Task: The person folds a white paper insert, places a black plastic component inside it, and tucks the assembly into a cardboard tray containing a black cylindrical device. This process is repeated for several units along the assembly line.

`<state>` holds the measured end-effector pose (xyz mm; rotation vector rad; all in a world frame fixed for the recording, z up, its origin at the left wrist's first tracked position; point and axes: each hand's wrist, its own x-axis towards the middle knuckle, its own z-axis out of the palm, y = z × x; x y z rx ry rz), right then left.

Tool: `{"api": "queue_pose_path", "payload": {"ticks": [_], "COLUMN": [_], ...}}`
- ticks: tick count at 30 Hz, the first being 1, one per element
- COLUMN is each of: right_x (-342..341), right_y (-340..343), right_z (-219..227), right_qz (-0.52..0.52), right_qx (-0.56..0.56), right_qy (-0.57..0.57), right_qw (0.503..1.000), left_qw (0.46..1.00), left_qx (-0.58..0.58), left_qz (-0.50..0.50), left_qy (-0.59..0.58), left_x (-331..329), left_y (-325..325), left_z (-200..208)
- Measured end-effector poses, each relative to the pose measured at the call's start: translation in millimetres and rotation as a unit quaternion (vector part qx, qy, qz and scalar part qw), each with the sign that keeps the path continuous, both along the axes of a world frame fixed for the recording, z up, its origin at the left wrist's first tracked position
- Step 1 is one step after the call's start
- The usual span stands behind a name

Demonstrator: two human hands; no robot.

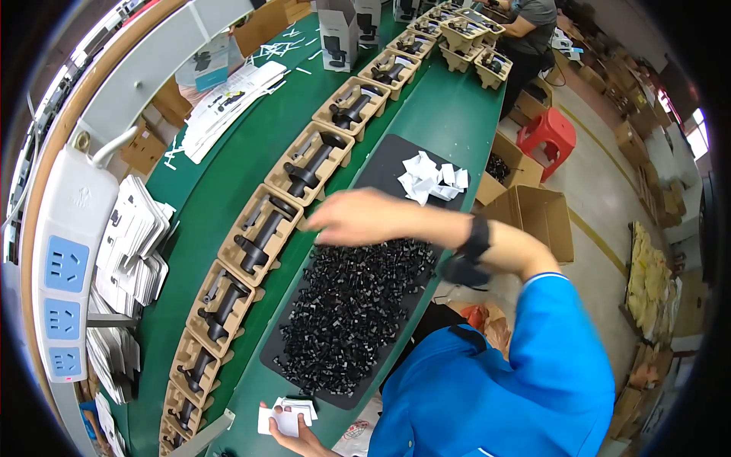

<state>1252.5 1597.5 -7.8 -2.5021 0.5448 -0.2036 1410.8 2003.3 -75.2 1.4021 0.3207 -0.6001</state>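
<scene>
Black plastic clips [346, 305] lie heaped on a dark mat [396, 164], and every place here is easiest told from that mat. The right hand [358, 217] reaches across its far-left edge, palm down, fingers loosely together over the nearest cardboard tray [263, 232]; whether it pinches a clip I cannot tell (the fingertips are blurred). The left hand [293, 430] sits at the mat's near corner, closed on a small stack of white cards [288, 417]. More white cards [430, 179] lie scattered on the mat's far end.

A row of trays runs along the mat's left side on the green belt [449, 114], each with a black handle-shaped part already seated. Left of that row lie stacks of leaflets [133, 244].

The step in hand looks like dropping a small item into the tray beside the mat's far-left edge. The next move probably calls for seating it in a free pocket of that tray without knocking the black part, then coming back to the heap for another.
</scene>
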Motion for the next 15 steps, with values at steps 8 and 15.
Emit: {"api": "queue_pose_path", "payload": {"ticks": [8,15], "right_x": [-252.7,-314.7], "right_y": [-27.6,-59.8], "right_z": [-101.2,-166.0], "right_qz": [-0.382,-0.436], "right_qx": [-0.047,-0.083], "right_qy": [0.217,0.083], "right_qw": [0.897,0.892], "left_qw": [0.952,0.853], "left_qx": [-0.090,-0.022], "left_qz": [-0.289,-0.521], "left_qy": [0.056,-0.016], "left_x": [-46.6,-155.9], "left_y": [-116.3,-284.0], "left_z": [-0.8,4.2]}}
